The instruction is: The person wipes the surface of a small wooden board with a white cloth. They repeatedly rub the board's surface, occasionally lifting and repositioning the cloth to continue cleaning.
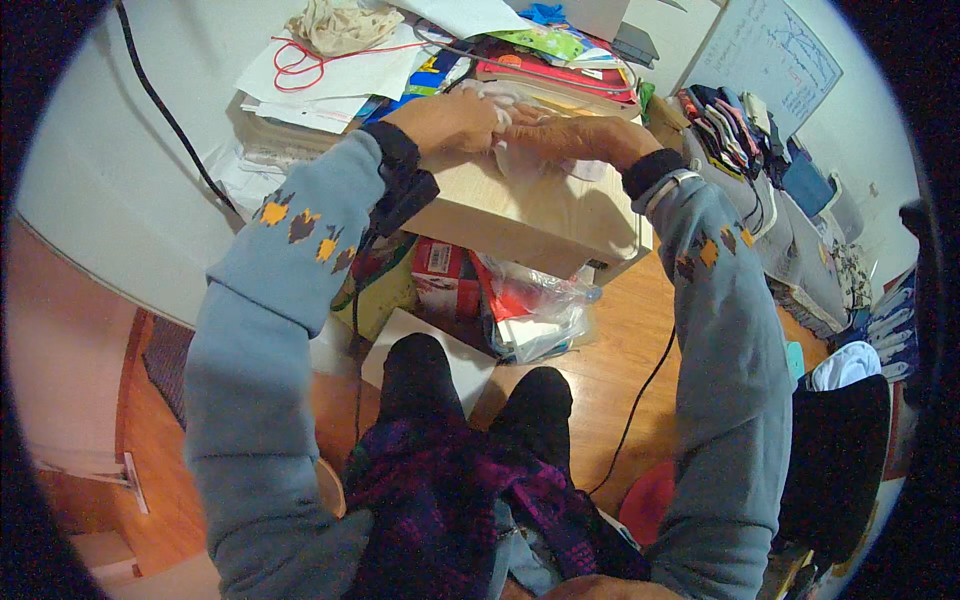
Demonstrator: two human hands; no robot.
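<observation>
Both hands meet over the far part of a pale wooden tabletop (555,202). A thin whitish-pink cloth (517,161) is bunched between them, and part of it hangs down towards me over the wood. My left hand (461,120) comes in from the left and grips the cloth's upper part. From the opposite side, my right hand (566,139) reaches across with its fingers in the same bunched cloth. Some fingertips are hidden in the folds and behind each other.
Stacked papers (300,112) with a red cord (300,64) and a beige cloth (341,26) lie left of my hands. Behind them are red books (555,71). Below the tabletop sit a red box (446,277) and a clear plastic bag (547,307). A black cable (637,412) crosses the floor.
</observation>
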